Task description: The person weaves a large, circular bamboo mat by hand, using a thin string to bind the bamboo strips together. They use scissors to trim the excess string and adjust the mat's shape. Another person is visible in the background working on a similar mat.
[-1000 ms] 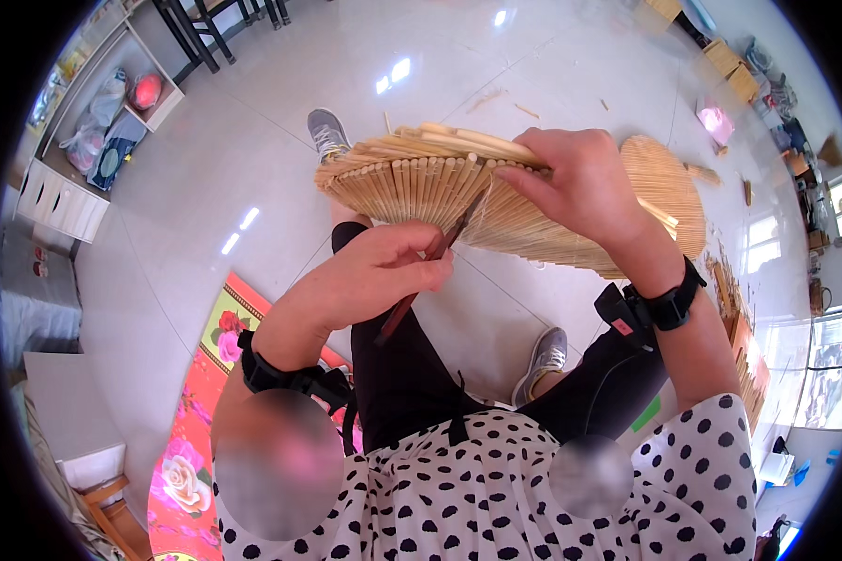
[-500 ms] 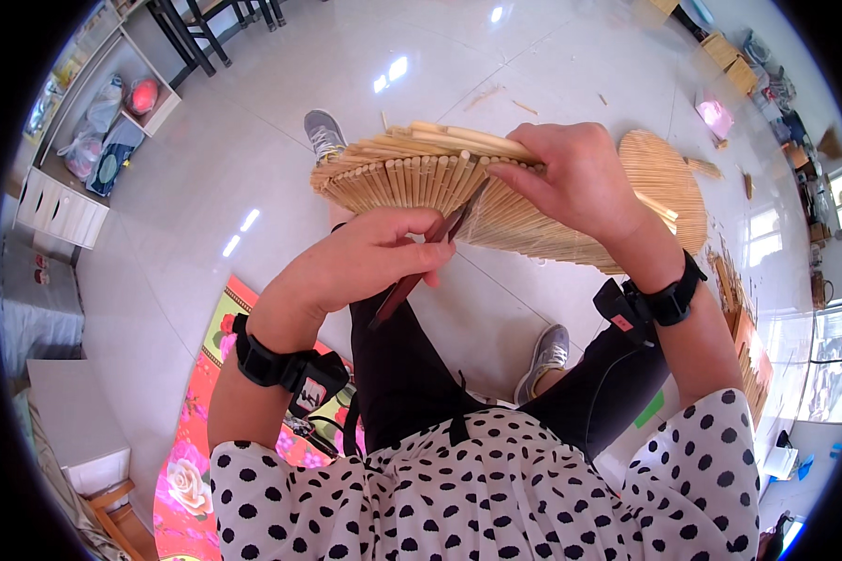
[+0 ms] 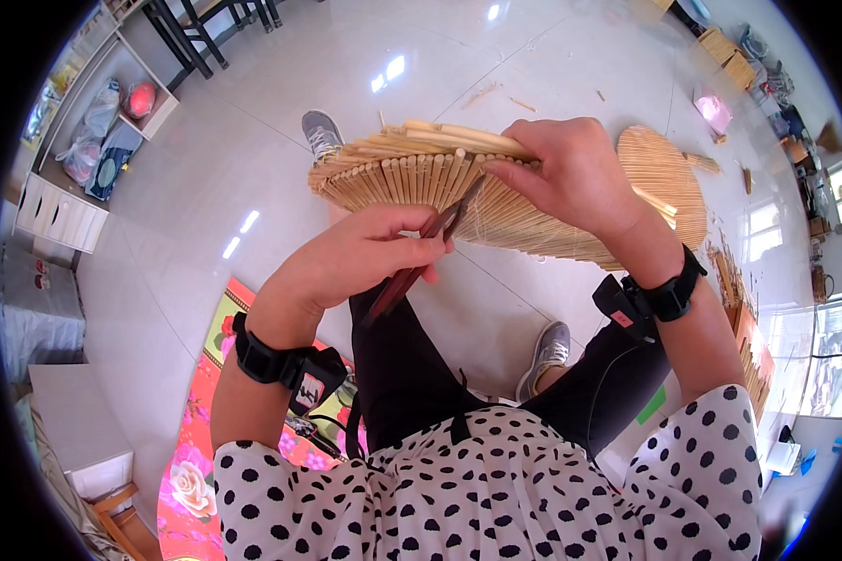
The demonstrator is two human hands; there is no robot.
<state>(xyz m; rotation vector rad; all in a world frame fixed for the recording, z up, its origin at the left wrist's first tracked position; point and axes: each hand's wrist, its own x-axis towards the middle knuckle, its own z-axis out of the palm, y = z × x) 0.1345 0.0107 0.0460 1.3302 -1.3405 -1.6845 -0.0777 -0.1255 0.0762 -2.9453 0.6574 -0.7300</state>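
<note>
In front of me, above my knees, is a curved mat of straw-coloured stalks point(image 3: 398, 178), its row of cut stalk ends facing me. My right hand point(image 3: 571, 173) pinches its upper edge between thumb and fingers, over the longer stalks along the top. My left hand point(image 3: 379, 245) is closed round a knife point(image 3: 393, 292) with a red-brown handle. The dark, narrow blade slants up to the stalk ends, close beside my right thumb. Whether the tip is between two stalks or only against them, I cannot tell.
A round stalk mat point(image 3: 660, 182) lies on the tiled floor at the right, near a heap of loose stalks point(image 3: 744, 337). Stalk scraps point(image 3: 522, 104) are scattered ahead. A red floral cloth point(image 3: 192, 467) is at my left, and a white shelf unit point(image 3: 63, 210) stands farther left.
The knife and my left hand have shifted very slightly, with the blade still at the stalk ends. My right hand keeps its grip on the mat.
</note>
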